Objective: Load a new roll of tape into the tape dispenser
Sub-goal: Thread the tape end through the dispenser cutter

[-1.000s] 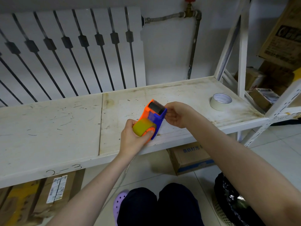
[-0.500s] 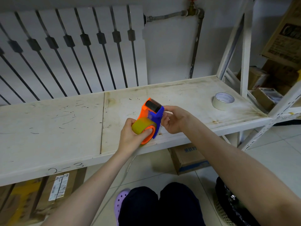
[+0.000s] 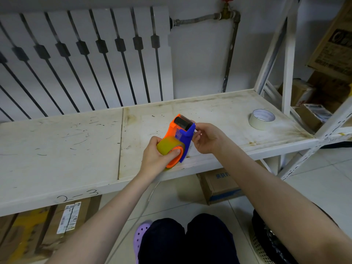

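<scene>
A: Barely anything has moved since half a second ago, has it?

B: Only a little. Both hands keep their hold, and the tape dispenser [image 3: 174,130] sits slightly higher against the shelf [image 3: 76,149] behind it.

A: How does the left hand [image 3: 156,161] hold it?

B: It wraps the lower end, fingers curled behind the orange body and thumb pressed across the face of the yellow tape roll [image 3: 168,146]. That roll sits on the dispenser's hub, right inside this grip.

A: And the right hand [image 3: 208,140]?

B: It is just beside the left grip, on the dispenser's other side. Thumb and fingertips are closed on the upper corner of the blue side plate [image 3: 185,139], next to the black roller [image 3: 182,121]. Whether a tape end lies between them is too small to tell.

A: Where is the dispenser relative to the two grips?

B: Between them and tilted, its roller end pointing up and away from the left grip. Whether its lower end touches the shelf's front edge, I cannot tell.

A: Anything else around?

B: A white tape roll [image 3: 262,119] lies flat on the shelf, well apart from the right hand, beyond it and outward. A cardboard box [image 3: 221,185] stands on the floor under the shelf, below the right wrist. A radiator [image 3: 85,54] stands against the wall, well beyond both grips.
</scene>
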`<state>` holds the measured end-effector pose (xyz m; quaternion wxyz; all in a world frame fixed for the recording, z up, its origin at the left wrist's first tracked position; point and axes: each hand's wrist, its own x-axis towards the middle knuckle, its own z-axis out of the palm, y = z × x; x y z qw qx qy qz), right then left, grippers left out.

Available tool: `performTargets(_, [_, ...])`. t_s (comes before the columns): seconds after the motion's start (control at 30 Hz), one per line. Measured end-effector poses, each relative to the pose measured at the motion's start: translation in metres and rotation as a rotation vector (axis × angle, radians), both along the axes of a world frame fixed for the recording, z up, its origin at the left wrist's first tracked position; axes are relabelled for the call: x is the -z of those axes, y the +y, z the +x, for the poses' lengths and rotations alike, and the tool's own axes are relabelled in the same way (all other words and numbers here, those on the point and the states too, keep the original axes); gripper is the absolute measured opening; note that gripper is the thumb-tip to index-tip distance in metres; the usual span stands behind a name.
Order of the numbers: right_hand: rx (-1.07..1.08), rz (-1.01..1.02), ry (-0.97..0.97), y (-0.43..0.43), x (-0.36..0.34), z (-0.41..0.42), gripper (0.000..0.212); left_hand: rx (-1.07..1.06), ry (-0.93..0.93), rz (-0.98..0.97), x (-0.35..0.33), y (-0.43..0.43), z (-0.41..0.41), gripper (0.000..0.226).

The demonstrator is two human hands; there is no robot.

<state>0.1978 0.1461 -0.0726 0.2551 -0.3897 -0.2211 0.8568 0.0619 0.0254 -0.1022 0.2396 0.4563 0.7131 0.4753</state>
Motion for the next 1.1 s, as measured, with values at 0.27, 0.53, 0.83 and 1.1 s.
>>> performTargets(0.27, [-0.068,0.353,-0.048,0.002,0.003,0.003,0.020,-0.003,0.005,-0.011,0.000,0.001,0.000,0.047])
performTargets(0.53, [0.080,0.423,-0.131,-0.010,0.011,0.001,0.033,0.001,0.006,-0.031,-0.003,0.002,0.002,0.045])
performTargets(0.83, [0.131,0.300,-0.020,-0.015,0.017,0.003,0.030,0.004,0.016,-0.033,-0.003,0.004,0.001,0.046])
performTargets(1.1, [0.143,0.681,-0.295,-0.015,0.015,-0.001,0.031,-0.001,0.015,-0.055,-0.006,0.004,0.003,0.045])
